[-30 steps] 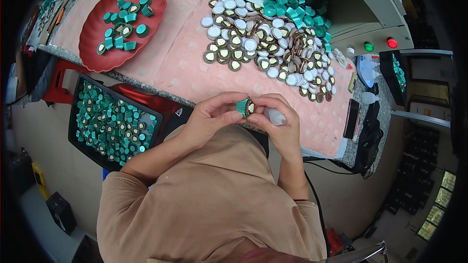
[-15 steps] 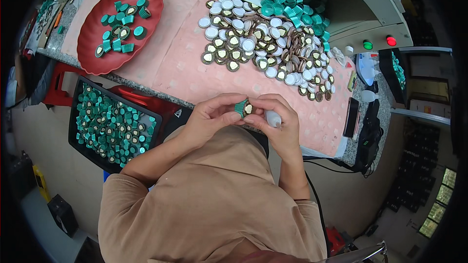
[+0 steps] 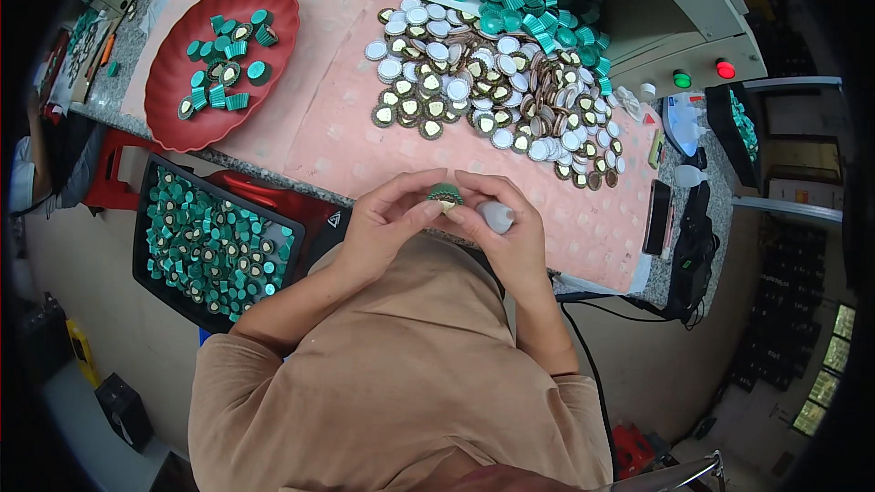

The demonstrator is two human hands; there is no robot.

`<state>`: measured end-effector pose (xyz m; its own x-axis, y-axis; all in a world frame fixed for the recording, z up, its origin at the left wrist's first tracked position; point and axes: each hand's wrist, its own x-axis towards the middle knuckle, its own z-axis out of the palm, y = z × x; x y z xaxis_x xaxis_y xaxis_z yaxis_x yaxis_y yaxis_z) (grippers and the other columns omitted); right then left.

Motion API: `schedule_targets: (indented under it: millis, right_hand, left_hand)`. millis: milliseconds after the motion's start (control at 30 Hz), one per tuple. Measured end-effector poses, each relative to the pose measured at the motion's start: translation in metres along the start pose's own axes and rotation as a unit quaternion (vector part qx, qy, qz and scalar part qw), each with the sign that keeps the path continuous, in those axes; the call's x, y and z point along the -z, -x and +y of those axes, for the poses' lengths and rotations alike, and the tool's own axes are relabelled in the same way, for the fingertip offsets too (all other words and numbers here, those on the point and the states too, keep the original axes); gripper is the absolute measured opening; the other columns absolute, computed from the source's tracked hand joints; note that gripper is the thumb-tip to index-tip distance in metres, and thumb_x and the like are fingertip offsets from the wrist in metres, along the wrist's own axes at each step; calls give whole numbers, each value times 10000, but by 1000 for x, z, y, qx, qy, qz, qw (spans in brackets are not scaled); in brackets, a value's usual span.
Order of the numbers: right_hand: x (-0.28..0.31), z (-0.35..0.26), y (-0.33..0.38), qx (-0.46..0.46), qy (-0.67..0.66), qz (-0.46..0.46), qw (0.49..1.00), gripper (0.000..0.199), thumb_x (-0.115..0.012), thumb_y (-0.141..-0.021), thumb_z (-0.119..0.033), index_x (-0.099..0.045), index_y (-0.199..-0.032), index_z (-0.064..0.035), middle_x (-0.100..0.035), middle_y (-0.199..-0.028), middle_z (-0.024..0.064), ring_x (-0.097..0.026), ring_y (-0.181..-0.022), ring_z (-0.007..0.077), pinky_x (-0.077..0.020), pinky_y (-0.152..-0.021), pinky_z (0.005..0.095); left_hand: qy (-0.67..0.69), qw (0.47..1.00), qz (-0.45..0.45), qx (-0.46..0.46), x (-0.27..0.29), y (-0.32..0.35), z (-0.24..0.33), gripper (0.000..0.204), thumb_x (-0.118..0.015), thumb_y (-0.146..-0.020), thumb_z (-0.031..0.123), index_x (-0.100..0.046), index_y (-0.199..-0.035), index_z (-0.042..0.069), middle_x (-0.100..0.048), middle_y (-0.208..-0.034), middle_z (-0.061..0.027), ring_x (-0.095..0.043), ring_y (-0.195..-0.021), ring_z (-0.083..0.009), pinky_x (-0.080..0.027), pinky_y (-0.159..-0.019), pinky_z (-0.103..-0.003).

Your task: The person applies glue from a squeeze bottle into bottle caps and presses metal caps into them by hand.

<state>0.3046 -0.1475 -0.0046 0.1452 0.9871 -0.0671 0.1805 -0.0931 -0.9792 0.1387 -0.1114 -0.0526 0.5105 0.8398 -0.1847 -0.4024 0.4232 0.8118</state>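
Note:
Above the table's near edge, my two hands meet around a small green pleated cup (image 3: 445, 190) with a scalloped brown rim and a pale patch inside. My left hand (image 3: 383, 214) pinches it from the left, thumb on the rim. From the right, my right hand (image 3: 515, 235) has its fingertips on the same cup. A small whitish squeeze bottle (image 3: 495, 216) is tucked in that hand's palm. Beyond the hands lies a heap of scalloped discs (image 3: 428, 105), some white side up, others brown with pale centres. Loose green pleated cups (image 3: 497, 18) are piled behind them.
A red scalloped dish (image 3: 169, 64) with several cups stands at the left on the pink tablecloth (image 3: 328, 128). Below it, a black tray (image 3: 143, 266) is full of cups. A phone (image 3: 657, 219), cables and a black pouch (image 3: 693, 260) lie at the right edge.
The green cup has been turned between my fingers, its pale face now toward me and its green side upward. Both hands have shifted slightly left.

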Motion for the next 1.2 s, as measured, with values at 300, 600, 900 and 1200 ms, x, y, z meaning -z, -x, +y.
schedule_targets:
  millis: [300, 600, 900, 1200]
  right_hand:
    - [-6, 15, -5, -74, -156, -15, 985, 216, -653, -859, -27, -582, -1061, 4, -628, -928, 37, -580, -841, 69, -492, -740, 205]
    - [-11, 23, -9, -91, -152, -12, 984, 259, -645, -860, -42, -603, -1112, 3, -634, -978, 40, -577, -857, 78, -488, -777, 221]
    - [23, 38, -17, -10, -92, 28, 995, 352, -608, -874, -29, -484, -1202, 1, -607, -978, 46, -561, -842, 78, -472, -695, 216]
    - [26, 31, 8, 33, -103, 77, 991, 242, -628, -868, 1, -471, -1051, -15, -642, -1055, 117, -604, -969, 142, -483, -825, 256]
  left_hand:
    - [-73, 993, -35, -84, 3, -10, -2, 316, -558, -927, 21, -563, -1243, 14, -553, -1182, -90, -563, -1067, -145, -481, -902, -269]
    - [-233, 962, -28, -137, 11, -10, 13, 321, -616, -881, 31, -611, -1202, 35, -588, -1035, -67, -565, -960, -143, -460, -825, -247]
    - [-626, 622, 274, -383, 62, -43, 149, 506, -689, -750, 38, -529, -1230, 58, -514, -1165, -138, -453, -1128, -311, -352, -980, -391]
    - [-635, 672, 89, -372, 25, -255, 117, 183, -665, -794, 167, -648, -953, 79, -654, -919, -119, -596, -919, -322, -467, -790, -417]
